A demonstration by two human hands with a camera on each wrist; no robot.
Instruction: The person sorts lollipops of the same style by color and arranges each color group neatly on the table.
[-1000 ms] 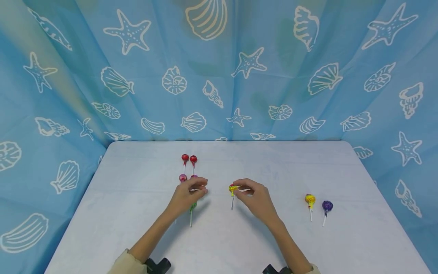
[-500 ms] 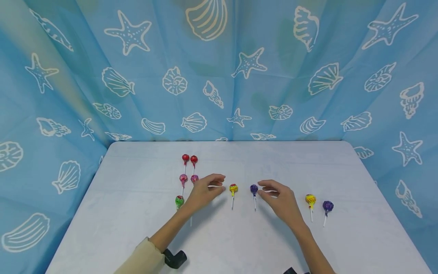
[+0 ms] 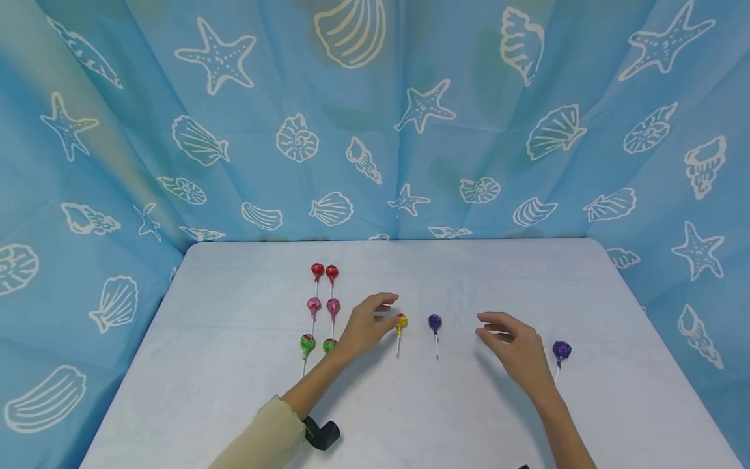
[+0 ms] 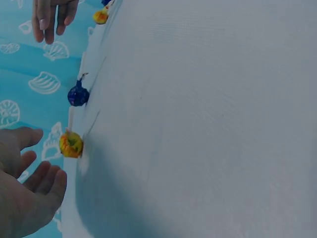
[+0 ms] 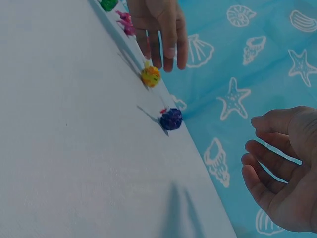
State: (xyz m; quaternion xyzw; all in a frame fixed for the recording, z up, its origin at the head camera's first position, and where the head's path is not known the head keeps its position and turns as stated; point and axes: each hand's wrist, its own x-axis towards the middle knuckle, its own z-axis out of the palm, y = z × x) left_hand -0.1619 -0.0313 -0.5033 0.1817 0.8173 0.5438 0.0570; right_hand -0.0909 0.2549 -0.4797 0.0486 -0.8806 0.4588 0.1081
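Note:
My left hand [image 3: 364, 331] is at the middle yellow lollipop [image 3: 401, 322], its fingertips partly over the candy in the head view. The left wrist view shows the fingers apart with a gap before this yellow lollipop [image 4: 72, 145]. To its right lies a purple lollipop [image 3: 435, 322], stick toward me. My right hand [image 3: 517, 348], holding nothing, hovers over the table between that lollipop and another purple one [image 3: 561, 350]. A second yellow lollipop [image 4: 100, 16] appears below the right hand's fingers in the left wrist view; in the head view the right hand hides it.
Paired lollipops lie at the left of the white table [image 3: 234, 312]: red [image 3: 318, 269], pink [image 3: 314, 305] and green [image 3: 307, 344]. My left forearm partly covers the green pair. A blue curtain [image 3: 445, 58] with shell prints hangs behind the table's far edge.
Both hands have moved right. The left has passed from the paired lollipops to the middle yellow one. My right hand has passed from there, beyond the purple one, and now covers the far-right yellow one.

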